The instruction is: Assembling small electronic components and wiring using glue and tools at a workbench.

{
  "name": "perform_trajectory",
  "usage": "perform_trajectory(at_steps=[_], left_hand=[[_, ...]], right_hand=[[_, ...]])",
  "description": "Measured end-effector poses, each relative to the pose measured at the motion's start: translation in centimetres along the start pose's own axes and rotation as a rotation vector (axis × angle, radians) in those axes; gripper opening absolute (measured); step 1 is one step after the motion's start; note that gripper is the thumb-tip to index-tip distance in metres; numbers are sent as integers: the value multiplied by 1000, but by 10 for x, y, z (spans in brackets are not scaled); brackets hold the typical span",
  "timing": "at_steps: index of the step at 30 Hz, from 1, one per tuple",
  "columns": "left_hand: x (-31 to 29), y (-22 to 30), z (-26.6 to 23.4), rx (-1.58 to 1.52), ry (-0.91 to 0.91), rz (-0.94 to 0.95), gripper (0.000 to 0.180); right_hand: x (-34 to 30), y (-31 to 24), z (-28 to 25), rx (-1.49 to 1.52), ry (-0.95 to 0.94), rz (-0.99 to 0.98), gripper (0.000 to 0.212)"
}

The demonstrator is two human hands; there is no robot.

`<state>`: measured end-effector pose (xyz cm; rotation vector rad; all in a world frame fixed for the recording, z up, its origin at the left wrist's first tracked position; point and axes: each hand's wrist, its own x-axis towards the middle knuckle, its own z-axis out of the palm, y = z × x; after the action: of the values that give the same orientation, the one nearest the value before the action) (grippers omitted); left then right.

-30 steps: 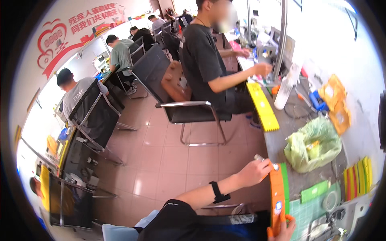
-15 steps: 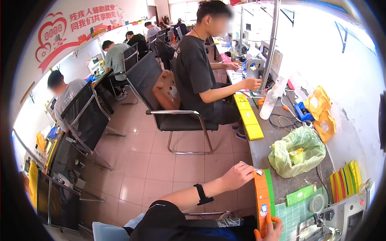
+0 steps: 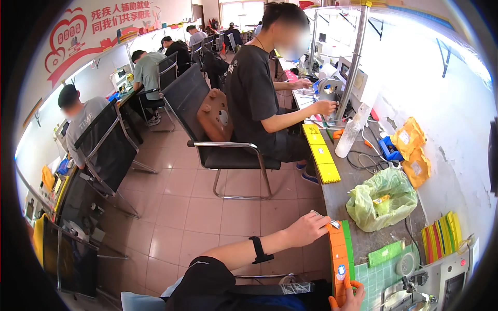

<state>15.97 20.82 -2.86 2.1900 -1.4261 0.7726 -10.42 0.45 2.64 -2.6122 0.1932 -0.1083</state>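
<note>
"Where's the orange strip?"
"On the bench, beside the green strip. Left hand grips a metal tool; right hand touches orange, grip unclear."
"Advice?"
"Steady it flat; tool gentle."

My left hand holds a small shiny tool at the far end of an orange strip. My right hand, in orange finger covers, touches the near end. A green strip lies just beside it; beyond, on the bench, sits a pale green bag, near a yellow strip.
</note>
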Motion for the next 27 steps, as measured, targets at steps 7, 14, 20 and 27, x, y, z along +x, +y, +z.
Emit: perform_trajectory(at_steps=[7, 14, 20, 27], left_hand=[[-1, -9, 10, -38, -40, 30, 10], [11, -26, 6, -52, -38, 158, 11], [13, -25, -4, -69, -90, 177, 13], [60, 79, -44, -640, -110, 312, 29]], right_hand=[[-1, 2, 4, -11, 17, 1, 69], [-3, 3, 3, -9, 19, -7, 69], [-3, -5, -3, 10, -1, -26, 69], [-17, 9, -44, 212, 63, -28, 71]])
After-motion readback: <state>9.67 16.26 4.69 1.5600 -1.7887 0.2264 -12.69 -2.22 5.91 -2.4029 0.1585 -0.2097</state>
